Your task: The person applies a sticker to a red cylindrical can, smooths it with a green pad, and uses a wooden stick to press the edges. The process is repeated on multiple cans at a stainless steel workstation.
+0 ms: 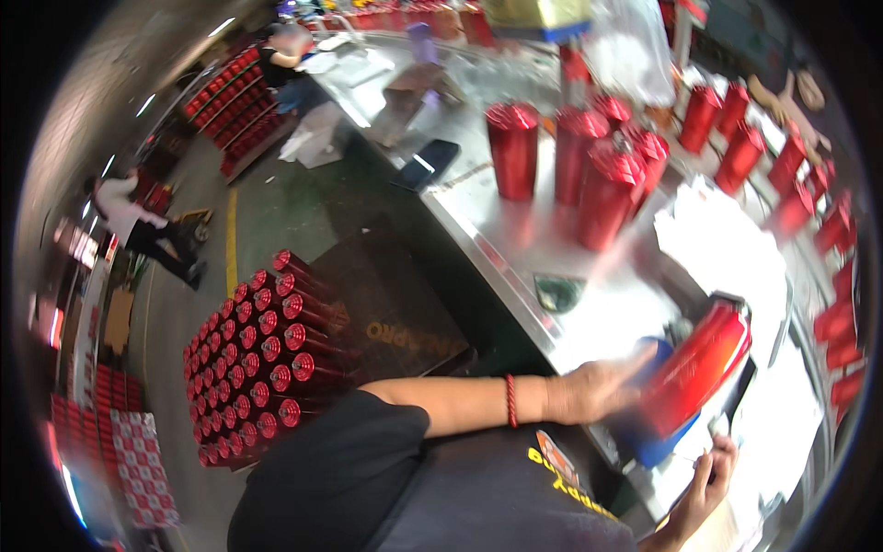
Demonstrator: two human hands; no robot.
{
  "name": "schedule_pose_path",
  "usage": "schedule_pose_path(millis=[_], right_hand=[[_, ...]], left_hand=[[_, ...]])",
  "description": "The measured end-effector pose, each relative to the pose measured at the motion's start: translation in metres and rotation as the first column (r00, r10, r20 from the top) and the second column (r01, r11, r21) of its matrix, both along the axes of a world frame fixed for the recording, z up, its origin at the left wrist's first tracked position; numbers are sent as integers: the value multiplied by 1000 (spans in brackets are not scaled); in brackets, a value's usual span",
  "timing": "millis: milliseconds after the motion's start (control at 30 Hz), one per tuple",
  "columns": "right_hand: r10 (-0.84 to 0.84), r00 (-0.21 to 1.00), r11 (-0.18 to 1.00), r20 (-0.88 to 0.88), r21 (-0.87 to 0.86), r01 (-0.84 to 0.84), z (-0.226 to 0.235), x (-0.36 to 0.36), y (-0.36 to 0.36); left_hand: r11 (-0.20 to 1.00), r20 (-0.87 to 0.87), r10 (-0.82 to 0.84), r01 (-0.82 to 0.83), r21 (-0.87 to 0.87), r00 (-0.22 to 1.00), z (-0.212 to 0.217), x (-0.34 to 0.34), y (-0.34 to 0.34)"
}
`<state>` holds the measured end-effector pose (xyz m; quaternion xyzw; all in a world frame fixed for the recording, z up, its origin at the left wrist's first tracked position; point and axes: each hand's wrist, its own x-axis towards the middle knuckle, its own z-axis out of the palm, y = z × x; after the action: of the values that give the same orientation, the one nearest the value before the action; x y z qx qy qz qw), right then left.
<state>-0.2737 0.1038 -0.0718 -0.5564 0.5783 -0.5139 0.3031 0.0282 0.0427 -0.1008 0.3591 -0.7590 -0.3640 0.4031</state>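
Observation:
A glossy red metal cylinder (694, 368) lies tilted over a blue support (655, 449) at the near edge of the metal bench. Its lower end is smeared by motion. My left hand (593, 391), with a red cord round the wrist, is at that lower end, fingers stretched out and partly blurred. Whether it presses on the cylinder I cannot tell. Below the cylinder's right side is my right hand (713, 478), its fingers curled together near a small pale piece (719, 425). What those fingers hold is too small to make out.
Several red cylinders (512, 152) stand on the metal bench (469, 225); more line the curved right side. White sheets (722, 239) and a dark phone (428, 166) lie there too. Packed red cylinders (248, 359) stand on the floor at left. Two people (133, 212) are farther off.

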Motion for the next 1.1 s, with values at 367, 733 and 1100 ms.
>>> schedule_pose_path(millis=[367, 733, 1100], right_hand=[[162, 972, 987, -172, 36, -158, 27, 7, 0], [149, 895, 972, -420, -105, -211, 51, 35, -3], [220, 845, 908, -488, -215, -360, 106, 79, -2]], left_hand=[[918, 222, 135, -38, -394, 966, 47, 12, 22], [883, 378, 245, -43, -468, 893, 22, -8, -2], [944, 214, -51, 117, -308, 976, 56, -2, -3]])
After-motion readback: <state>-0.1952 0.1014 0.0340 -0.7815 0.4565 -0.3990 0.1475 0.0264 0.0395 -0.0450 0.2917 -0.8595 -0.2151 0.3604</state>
